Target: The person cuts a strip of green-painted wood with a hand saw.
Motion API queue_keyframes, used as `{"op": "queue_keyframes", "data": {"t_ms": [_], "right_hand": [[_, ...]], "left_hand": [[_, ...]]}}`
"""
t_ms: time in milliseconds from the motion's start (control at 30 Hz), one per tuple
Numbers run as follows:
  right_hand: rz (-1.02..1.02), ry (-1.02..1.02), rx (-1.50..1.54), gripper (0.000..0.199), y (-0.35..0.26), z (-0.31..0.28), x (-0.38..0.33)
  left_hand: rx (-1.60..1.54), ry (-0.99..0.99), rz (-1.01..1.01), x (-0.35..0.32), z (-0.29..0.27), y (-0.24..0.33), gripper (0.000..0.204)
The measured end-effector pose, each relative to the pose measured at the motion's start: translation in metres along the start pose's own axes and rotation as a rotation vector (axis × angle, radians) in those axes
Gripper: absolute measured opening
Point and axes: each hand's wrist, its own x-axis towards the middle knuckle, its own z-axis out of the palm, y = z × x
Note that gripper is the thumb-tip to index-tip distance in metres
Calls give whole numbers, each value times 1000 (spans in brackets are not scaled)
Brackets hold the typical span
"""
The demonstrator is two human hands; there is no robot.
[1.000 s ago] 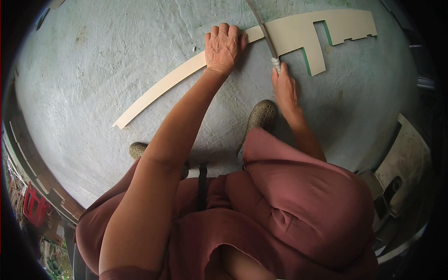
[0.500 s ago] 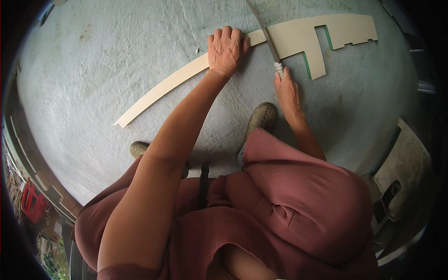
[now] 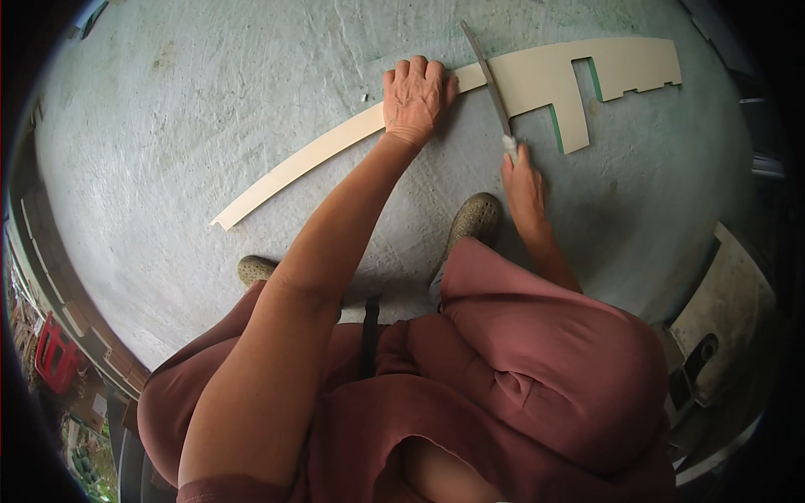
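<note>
A long pale board (image 3: 537, 75) with green-edged cutouts lies on the floor; its left part narrows to a thin strip. My left hand (image 3: 415, 96) is closed over the strip, just left of the wide part, fingers curled and pressing it down. My right hand (image 3: 524, 189) grips the light, wrapped handle of a handsaw (image 3: 492, 80). The saw's narrow blade crosses the board where strip and wide part meet, its tip beyond the far edge. Whether the teeth have cut into the board cannot be made out.
The grey concrete floor (image 3: 210, 109) spreads around the board. My shoes (image 3: 476, 216) stand between me and it. A pale, worn panel (image 3: 721, 285) with a dark opening is at the right. At the far left are stacked bricks (image 3: 71, 314) and a red plastic thing (image 3: 54, 356).
My right hand has drawn the saw back toward me, so less of its blade reaches past the board. My left hand keeps its hold on the strip. The whole view has shifted slightly.
</note>
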Motion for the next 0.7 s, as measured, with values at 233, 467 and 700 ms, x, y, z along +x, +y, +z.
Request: {"op": "queue_keyframes", "data": {"t_ms": [233, 467, 700], "right_hand": [[2, 20, 85, 27, 3, -6, -3], [-43, 44, 14, 25, 12, 4, -10], [-105, 83, 61, 23, -3, -5, 17]], "left_hand": [[10, 22, 33, 3, 4, 8, 20], [-3, 58, 29, 3, 3, 1, 19], [14, 56, 47, 3, 6, 4, 19]]}}
